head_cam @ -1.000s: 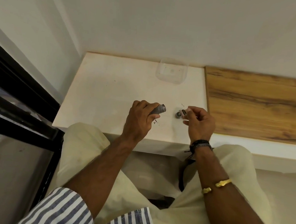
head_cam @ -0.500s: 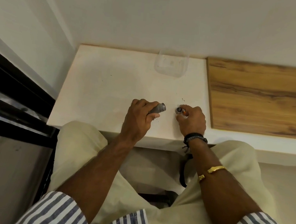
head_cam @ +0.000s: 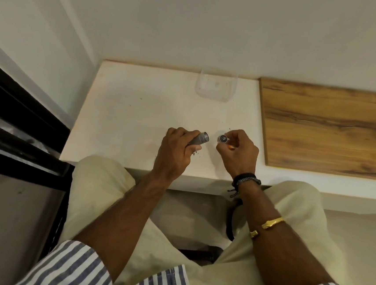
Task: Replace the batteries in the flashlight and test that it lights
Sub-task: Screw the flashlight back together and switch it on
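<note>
My left hand (head_cam: 177, 152) grips a grey flashlight body (head_cam: 200, 139), whose open end points right and a little up over the white ledge (head_cam: 134, 118). My right hand (head_cam: 236, 151) pinches a small round dark piece (head_cam: 223, 138) with a silver rim, its flat face turned toward the flashlight. An orange bit shows under the right fingers; what it is I cannot tell. A short gap separates the two parts. Both hands hover just above the ledge near its front edge.
A clear plastic container (head_cam: 215, 85) stands at the back of the ledge against the wall. A wooden board (head_cam: 333, 128) covers the surface to the right. A black frame (head_cam: 23, 126) runs along the left. Small dark specks lie under my left hand.
My right hand dipped toward the ledge and came back up, holding the small round piece facing the flashlight. The left hand has kept its grip almost still.
</note>
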`<state>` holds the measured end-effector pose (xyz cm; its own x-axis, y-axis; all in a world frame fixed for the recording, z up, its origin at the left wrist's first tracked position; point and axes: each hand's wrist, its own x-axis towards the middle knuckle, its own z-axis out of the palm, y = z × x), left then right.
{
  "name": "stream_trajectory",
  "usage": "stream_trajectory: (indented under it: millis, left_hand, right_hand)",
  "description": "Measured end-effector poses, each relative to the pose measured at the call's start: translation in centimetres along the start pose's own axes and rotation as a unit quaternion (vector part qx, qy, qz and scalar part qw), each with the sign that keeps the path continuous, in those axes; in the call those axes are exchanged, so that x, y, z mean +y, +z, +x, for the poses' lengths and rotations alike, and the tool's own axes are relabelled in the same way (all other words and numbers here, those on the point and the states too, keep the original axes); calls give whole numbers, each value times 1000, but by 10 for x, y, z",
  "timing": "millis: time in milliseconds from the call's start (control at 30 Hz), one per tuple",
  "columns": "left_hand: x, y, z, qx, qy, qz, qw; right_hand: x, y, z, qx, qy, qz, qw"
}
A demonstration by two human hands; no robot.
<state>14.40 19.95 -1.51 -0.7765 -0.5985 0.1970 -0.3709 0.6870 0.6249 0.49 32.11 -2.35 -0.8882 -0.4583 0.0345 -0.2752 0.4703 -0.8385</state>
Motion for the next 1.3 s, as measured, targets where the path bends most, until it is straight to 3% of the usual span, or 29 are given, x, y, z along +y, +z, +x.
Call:
stream_trajectory:
  millis: [133, 300, 433, 833, 1300]
  left_hand:
    - [3, -4, -2, 2, 12, -7, 1000]
    - [4, -6, -7, 1, 19, -15, 1000]
    - [4, -8, -9, -4, 26, -16, 1000]
    - [4, -13, -10, 0, 61, 20, 998]
    - [8, -19, -11, 0, 103, 61, 993]
  right_hand:
    - [-9, -10, -10, 12, 39, 124, 991]
    - [-17, -22, -14, -67, 52, 212, 974]
    - [-27, -27, -20, -104, 13, 206, 973]
    - [-33, -28, -31, -110, -95, 82, 986]
    - [-31, -33, -28, -141, -93, 70, 983]
